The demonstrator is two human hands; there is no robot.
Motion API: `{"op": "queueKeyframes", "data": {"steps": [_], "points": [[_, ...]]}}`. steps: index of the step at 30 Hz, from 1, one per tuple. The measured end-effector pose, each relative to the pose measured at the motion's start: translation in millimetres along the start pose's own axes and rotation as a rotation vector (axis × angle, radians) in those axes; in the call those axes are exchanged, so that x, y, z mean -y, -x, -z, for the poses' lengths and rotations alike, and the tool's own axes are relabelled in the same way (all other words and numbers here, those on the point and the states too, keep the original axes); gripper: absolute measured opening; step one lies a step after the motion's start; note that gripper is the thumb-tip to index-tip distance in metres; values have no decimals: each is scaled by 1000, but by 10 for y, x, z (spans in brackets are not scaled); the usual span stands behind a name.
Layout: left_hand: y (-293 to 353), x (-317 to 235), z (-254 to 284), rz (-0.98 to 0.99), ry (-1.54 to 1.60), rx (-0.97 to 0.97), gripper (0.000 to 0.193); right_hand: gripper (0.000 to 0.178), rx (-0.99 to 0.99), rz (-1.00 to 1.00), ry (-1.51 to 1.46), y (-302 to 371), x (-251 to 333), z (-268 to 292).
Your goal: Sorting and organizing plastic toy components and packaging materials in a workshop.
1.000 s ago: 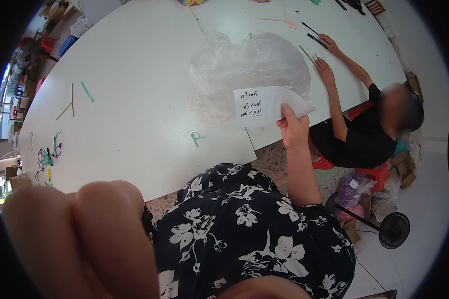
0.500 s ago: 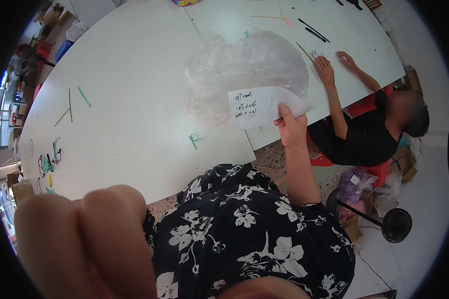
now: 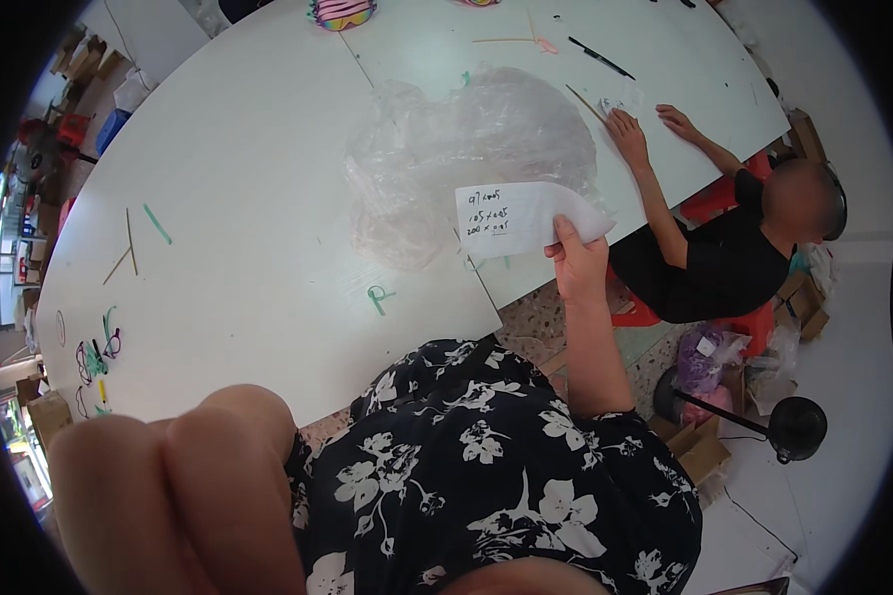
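My right hand (image 3: pixel 577 260) grips a white sheet of paper (image 3: pixel 511 223) by its right edge, thumb on top and fingers underneath. Several handwritten lines in dark ink show on the sheet, and its right side curls. The paper is held up over the near edge of a crumpled clear plastic bag (image 3: pixel 466 139) on the white table (image 3: pixel 238 228). At the lower left, bare skin fills a large area close to the camera. This looks like my left arm (image 3: pixel 233 466), folded; its hand is out of sight.
A seated person (image 3: pixel 719 258) in black rests both hands on the table at right, by a small paper. Pens (image 3: pixel 602 58), thin sticks (image 3: pixel 131 248) and green strips (image 3: pixel 158 224) lie scattered. A striped pouch (image 3: pixel 342 12) sits at the far edge. A lamp (image 3: pixel 796 429) stands at right.
The view has shifted slightly, so the table things sit a little further left and more of the striped pouch shows. My right hand keeps its grip on the paper.
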State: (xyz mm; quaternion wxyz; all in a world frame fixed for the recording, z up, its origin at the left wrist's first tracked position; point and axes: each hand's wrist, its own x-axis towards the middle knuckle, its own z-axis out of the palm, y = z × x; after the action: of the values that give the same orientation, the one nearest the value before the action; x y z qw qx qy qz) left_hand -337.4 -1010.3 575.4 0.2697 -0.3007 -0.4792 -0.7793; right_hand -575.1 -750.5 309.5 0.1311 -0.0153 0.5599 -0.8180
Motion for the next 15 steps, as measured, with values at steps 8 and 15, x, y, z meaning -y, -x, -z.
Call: {"op": "queueKeyframes", "data": {"steps": [8,15], "points": [[-195,221,-124,19,7,13,17,21,-92,70,-28,-96,24,285],[-384,430,-217,18,53,56,22,24,-231,99,-8,-174,69,583]]}}
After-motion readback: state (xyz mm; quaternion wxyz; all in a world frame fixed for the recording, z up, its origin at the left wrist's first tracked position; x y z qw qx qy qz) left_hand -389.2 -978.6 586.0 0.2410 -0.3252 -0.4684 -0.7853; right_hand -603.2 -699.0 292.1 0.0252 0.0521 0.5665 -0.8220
